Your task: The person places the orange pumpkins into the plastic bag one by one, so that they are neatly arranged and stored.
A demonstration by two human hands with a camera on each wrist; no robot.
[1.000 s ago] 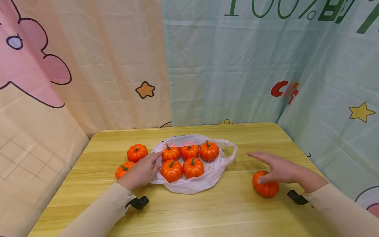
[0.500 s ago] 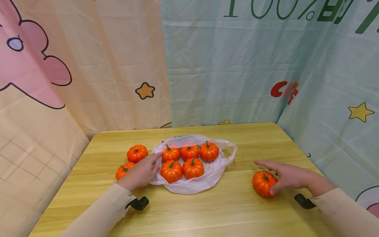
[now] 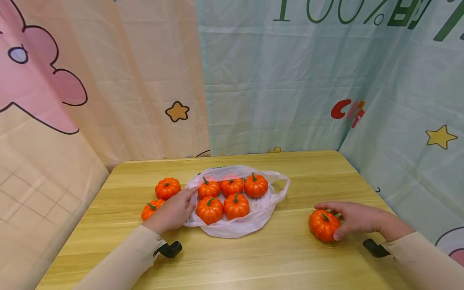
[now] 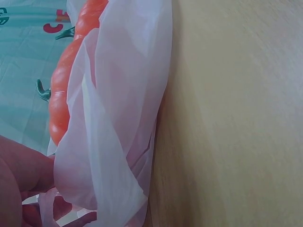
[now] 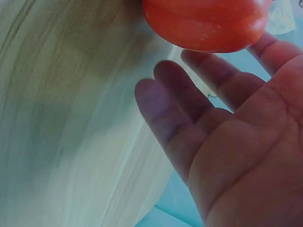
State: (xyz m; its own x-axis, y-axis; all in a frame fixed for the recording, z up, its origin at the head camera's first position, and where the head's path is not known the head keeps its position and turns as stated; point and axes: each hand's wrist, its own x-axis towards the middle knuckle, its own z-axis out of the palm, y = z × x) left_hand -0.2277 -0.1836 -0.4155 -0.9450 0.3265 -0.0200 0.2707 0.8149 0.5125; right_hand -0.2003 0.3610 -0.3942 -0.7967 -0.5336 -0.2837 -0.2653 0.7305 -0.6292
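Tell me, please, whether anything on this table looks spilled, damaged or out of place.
Nothing stands out: five orange pumpkins sit in the plastic bag that the left hand holds, two loose pumpkins lie left of it, another pumpkin is at the right hand, and no damage shows.

I lose part of the nearer left pumpkin (image 3: 150, 208) behind the left grip (image 3: 175, 211), and print (image 3: 219, 167) on the white bag (image 3: 235, 231) is too small to read. That bag hides part of the left grip in its wrist view. The right wrist view crops the lone pumpkin (image 5: 208, 23); whether the right grip (image 3: 357, 217) touches it, I can't tell.
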